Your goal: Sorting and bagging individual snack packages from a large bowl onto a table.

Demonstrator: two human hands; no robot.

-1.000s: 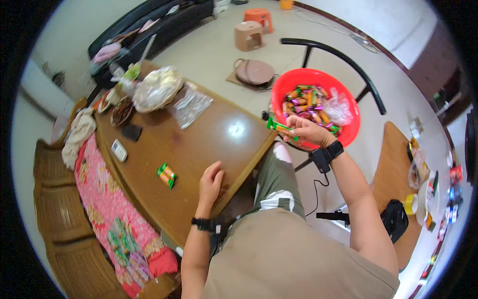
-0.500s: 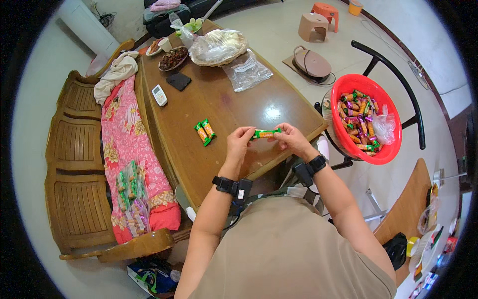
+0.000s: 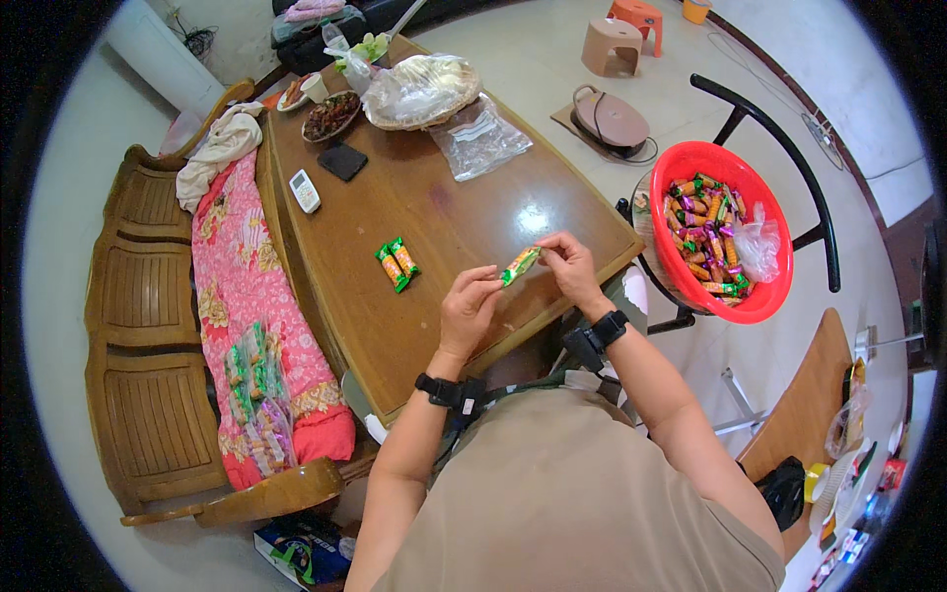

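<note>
Wooden bench [image 3: 434, 227], glossy brown top, stands between a carved wooden settee [image 3: 138, 326] with a red floral cushion [image 3: 237, 286] on the person's left and a black chair on the right.

Both hands are raised just above the near bench edge. Left hand [image 3: 469, 311] and right hand [image 3: 570, 266] each pinch one end of a single green-and-orange wrapped snack stick [image 3: 520, 264], fingers narrow and closed on it, so the stick hangs stretched between them, tilted, clear of the bench. An end-to-end grip like this keeps the wrapper taut and its face turned up toward the eyes.

Two matching sticks [image 3: 397, 263] lie side by side, touching, on the bench, a little left of the hands, apart from other items, probably set there as a sorted pair.

Red basin [image 3: 691, 163] rests on the chair seat, within reach of the right hand, holding a heap of similar wrapped sticks and a clear bag.

Far end of bench: covered basket [image 3: 419, 91], clear bag [image 3: 480, 138], remote [image 3: 305, 190], dark wallet [image 3: 342, 161].
</note>
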